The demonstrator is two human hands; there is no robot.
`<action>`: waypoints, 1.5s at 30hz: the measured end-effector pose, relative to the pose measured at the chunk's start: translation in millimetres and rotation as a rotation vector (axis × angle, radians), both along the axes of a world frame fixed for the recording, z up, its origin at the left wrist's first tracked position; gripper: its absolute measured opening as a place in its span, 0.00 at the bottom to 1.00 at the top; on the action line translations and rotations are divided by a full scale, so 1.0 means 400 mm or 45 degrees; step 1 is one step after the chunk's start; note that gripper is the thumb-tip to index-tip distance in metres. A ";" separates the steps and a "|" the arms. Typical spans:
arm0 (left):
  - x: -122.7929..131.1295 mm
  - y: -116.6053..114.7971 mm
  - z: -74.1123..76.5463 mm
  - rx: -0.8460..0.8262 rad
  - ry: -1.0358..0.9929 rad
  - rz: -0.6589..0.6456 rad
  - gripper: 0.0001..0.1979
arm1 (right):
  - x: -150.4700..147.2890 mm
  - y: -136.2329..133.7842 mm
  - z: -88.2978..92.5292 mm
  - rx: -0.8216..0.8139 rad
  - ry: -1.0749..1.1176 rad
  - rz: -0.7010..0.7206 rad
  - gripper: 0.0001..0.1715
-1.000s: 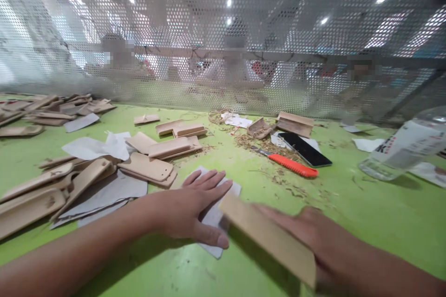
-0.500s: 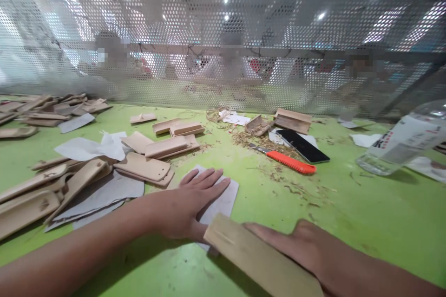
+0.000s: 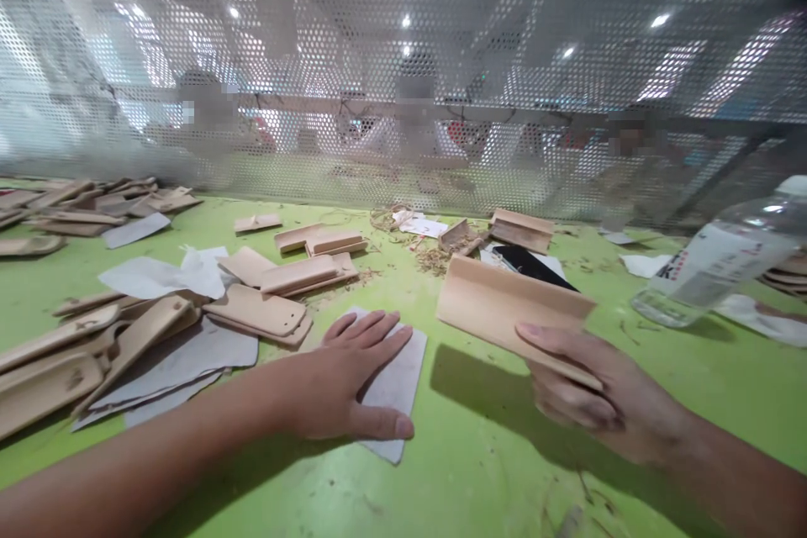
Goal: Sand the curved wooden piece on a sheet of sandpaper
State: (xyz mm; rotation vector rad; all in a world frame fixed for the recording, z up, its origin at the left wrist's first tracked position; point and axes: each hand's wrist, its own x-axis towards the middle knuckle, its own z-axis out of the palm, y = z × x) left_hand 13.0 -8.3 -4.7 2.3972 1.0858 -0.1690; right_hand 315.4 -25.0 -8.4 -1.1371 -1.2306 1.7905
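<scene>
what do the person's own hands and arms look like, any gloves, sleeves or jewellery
The left hand and right hand are ungloved; no ring, watch or bracelet shows. The left forearm and right forearm show no sleeves or markings.

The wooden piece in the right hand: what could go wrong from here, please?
The wooden piece might slip, since the right hand grips it near one end, above the green table. If it falls forward, it could hit the phone beyond it. The paper could crease if the left hand on it slides.
</scene>
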 end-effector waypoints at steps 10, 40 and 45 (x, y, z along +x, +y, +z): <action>-0.020 0.015 0.011 0.060 -0.023 0.035 0.46 | 0.011 0.007 -0.009 -0.078 0.146 0.054 0.37; -0.026 0.034 0.010 -0.095 0.008 -0.069 0.60 | -0.001 0.008 -0.042 1.575 -1.165 0.667 0.36; -0.032 0.032 0.003 -0.072 -0.014 -0.082 0.59 | -0.008 0.020 -0.039 1.604 -1.202 0.707 0.33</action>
